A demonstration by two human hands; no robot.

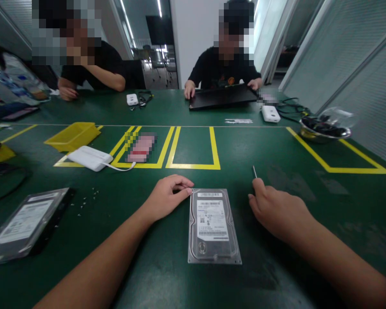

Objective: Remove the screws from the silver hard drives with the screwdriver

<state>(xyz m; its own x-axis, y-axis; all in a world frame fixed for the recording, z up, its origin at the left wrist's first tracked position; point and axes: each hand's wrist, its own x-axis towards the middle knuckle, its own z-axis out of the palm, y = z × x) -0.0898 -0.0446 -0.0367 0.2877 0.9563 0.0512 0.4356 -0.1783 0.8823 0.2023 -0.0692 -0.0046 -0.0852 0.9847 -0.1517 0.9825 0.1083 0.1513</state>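
A silver hard drive (pixel 213 226) lies flat, label up, on the green table in front of me. My left hand (pixel 167 196) rests on the table with curled fingers touching the drive's far left corner. My right hand (pixel 278 210) sits to the right of the drive, apart from it, and grips a thin metal tool (pixel 254 171) whose tip sticks up past the fingers. Several tiny screws (pixel 86 201) are scattered on the table to the left.
A second hard drive (pixel 25 225) lies at the near left. Farther back are a white box with a cable (pixel 90 157), a yellow tray (pixel 72 135), yellow tape squares (pixel 193 165) and a metal bowl (pixel 324 131). Two people sit across, one at a black laptop (pixel 223 96).
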